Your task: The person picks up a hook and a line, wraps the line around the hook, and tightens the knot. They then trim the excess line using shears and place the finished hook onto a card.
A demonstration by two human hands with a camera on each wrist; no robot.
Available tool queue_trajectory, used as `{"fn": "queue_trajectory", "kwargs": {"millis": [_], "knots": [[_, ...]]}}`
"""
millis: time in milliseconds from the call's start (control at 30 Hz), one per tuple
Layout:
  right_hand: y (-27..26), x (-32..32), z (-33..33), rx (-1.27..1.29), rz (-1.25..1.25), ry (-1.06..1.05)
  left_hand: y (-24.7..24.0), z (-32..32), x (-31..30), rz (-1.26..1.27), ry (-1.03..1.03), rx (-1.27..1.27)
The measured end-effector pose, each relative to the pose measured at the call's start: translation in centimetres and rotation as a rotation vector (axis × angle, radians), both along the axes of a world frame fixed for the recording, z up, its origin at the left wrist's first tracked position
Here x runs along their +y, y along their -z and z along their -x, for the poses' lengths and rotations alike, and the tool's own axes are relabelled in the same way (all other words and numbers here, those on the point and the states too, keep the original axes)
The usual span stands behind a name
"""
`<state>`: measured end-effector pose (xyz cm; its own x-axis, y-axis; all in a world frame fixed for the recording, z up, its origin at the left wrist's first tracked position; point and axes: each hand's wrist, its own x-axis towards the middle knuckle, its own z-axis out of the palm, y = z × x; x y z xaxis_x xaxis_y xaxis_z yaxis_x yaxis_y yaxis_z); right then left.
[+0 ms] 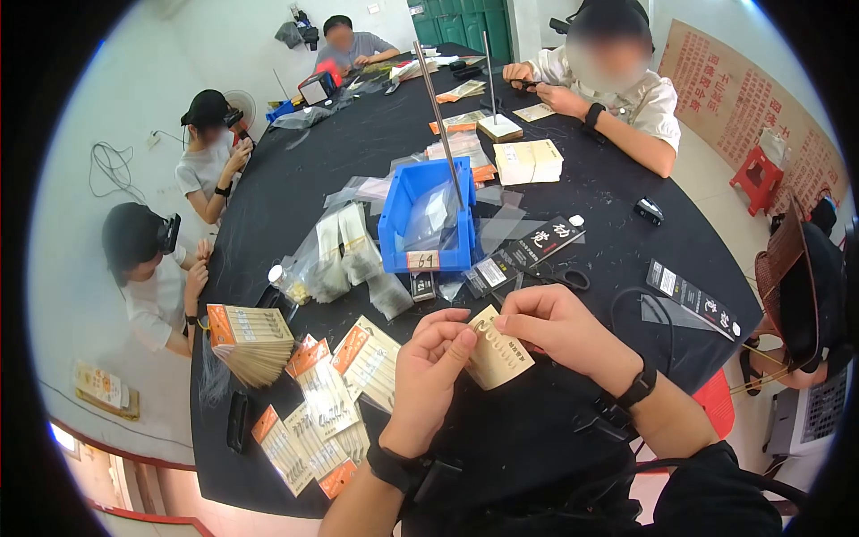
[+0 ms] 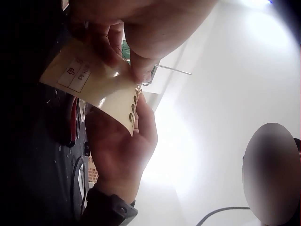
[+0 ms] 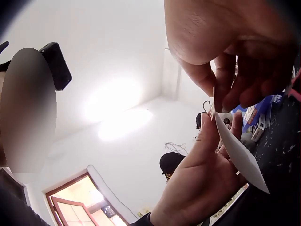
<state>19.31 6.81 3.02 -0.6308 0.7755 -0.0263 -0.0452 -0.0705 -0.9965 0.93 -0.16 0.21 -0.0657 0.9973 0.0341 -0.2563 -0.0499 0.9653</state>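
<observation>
In the head view a cream card [image 1: 488, 369] with a row of fish hooks and dark print is held between both hands, over the near side of the table. My left hand [image 1: 423, 380] pinches its left edge, thumb by the hooks [image 2: 133, 107]. My right hand [image 1: 565, 329] pinches the upper right edge between thumb and fingers. In the right wrist view the card [image 3: 240, 155] is seen nearly edge-on, and a single hook [image 3: 206, 106] stands up by the left thumb tip. The left wrist view shows the card's printed label [image 2: 76, 75].
Ahead stands a blue bin [image 1: 391, 215] holding clear bags, with a metal rod beside it. Orange-topped hook cards [image 1: 369, 358] and a fanned card bundle [image 1: 250, 345] lie left. Black packets [image 1: 693, 300] and scissors [image 1: 573, 279] lie right. Several people sit around the black table.
</observation>
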Motion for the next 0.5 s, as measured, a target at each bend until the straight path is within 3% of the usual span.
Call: {"fn": "queue_trajectory", "kwargs": {"millis": [500], "knots": [[0.15, 0.13, -0.08, 0.007, -0.028, 0.001, -0.22, -0.06, -0.06, -0.005, 0.010, 0.039]]}}
